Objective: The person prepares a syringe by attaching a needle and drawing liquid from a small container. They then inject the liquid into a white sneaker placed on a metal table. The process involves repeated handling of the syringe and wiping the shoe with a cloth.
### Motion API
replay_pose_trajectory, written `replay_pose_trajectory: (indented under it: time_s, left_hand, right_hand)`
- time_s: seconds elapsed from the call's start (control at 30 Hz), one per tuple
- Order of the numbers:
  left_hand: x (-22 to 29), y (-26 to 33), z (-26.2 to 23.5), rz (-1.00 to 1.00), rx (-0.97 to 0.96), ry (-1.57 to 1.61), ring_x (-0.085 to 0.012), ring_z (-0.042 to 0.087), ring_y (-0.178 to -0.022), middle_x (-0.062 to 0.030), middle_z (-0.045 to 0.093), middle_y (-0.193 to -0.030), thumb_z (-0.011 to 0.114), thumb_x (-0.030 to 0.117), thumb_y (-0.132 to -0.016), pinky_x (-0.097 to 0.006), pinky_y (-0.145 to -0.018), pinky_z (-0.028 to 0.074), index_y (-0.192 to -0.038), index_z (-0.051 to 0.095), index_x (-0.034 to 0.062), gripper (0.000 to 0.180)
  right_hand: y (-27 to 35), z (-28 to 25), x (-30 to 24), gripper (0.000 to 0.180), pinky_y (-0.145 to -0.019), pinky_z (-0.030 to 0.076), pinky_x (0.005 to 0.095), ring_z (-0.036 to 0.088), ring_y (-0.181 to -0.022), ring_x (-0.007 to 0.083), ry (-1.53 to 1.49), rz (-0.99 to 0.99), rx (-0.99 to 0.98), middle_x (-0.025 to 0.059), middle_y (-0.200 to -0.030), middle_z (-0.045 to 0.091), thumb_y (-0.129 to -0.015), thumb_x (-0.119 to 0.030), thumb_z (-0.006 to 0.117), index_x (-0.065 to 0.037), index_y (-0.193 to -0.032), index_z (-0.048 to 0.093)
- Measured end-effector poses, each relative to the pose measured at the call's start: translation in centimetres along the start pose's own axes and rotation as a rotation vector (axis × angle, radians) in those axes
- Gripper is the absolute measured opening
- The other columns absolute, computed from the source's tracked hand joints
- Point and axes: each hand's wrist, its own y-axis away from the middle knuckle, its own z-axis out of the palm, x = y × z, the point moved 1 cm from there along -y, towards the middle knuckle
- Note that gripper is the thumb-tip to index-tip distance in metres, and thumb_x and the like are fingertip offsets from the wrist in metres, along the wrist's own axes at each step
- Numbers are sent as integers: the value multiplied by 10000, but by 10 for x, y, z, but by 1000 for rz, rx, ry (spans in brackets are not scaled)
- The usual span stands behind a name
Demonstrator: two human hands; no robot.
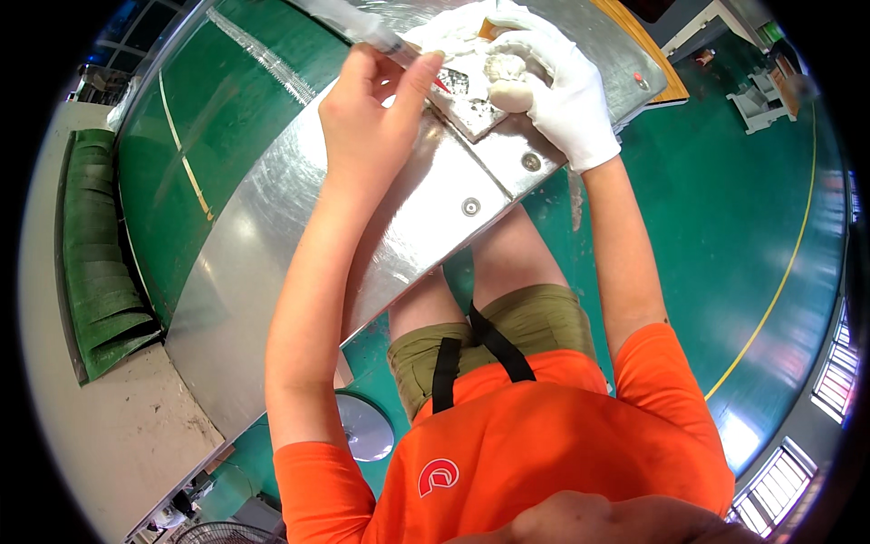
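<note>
My bare left hand (370,113) is closed around a clear syringe (388,42) with a narrow red tip. The tip points down and right, over a whitish block (473,116) with dark specks that lies on the metal table (421,199). My right hand (573,102), in a white glove, is bent around a small, lumpy, off-white piece (505,69) just beside the block; I cannot make out what the piece is. Crumpled white material (458,27) lies behind the block, partly hidden by the glove.
A wooden edge (666,77) borders the metal table at the far right. On the left, a green slatted strip (104,254) lies on a beige surface (136,435). A round metallic disc (365,428) shows below the table, and a fan (227,533) at the lower left.
</note>
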Motion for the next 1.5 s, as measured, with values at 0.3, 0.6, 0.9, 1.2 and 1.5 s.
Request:
replay_pose_trajectory:
  time_s: [0.3, 0.6, 0.9, 1.2, 1.5]
  left_hand:
    - [-1, -8, -9, -119, 6, 53, -176, 691, -934, -102, 688, -975, 662, 122, -941, -262, -838, 519, -1053, 598, -50, 215]
    - [-9, -4, -4, -49, 15, 39, -135, 682, -786, -101, 715, -845, 739, 277, -871, -270, -740, 540, -969, 635, -18, 328]
    - [-5, -1, 2, -3, -27, -20, -188, 720, -793, -137, 722, -837, 728, 242, -876, -300, -750, 562, -930, 615, -28, 297]
    - [-3, -5, -1, 32, -12, -85, -193, 717, -782, -138, 718, -834, 723, 221, -876, -303, -741, 567, -926, 612, -32, 281]
    - [-4, -7, -4, 21, 2, -112, -187, 714, -777, -132, 716, -844, 725, 209, -871, -307, -741, 568, -933, 611, -30, 272]
  right_hand:
    - [-1, 1, -15, 359, -978, 473, 315, 590, -1175, 238, 257, 117, 42, 65, -1288, 621, -697, -58, 725, -44, -1054, 683]
    - [-1, 1, -13, 334, -979, 477, 315, 579, -1203, 229, 225, 105, 46, 60, -1299, 614, -714, -44, 727, -43, -1046, 687]
    - [-2, 0, -12, 350, -978, 475, 318, 585, -1194, 231, 268, 82, 49, 61, -1292, 621, -689, -71, 735, -44, -1035, 691]
    - [-3, -1, -12, 349, -982, 469, 318, 586, -1193, 233, 217, 101, 36, 65, -1289, 625, -693, -85, 729, -36, -1037, 694]
    - [-3, -1, -12, 334, -979, 474, 325, 586, -1193, 234, 271, 116, 35, 64, -1280, 630, -710, -83, 716, -33, -1039, 693]
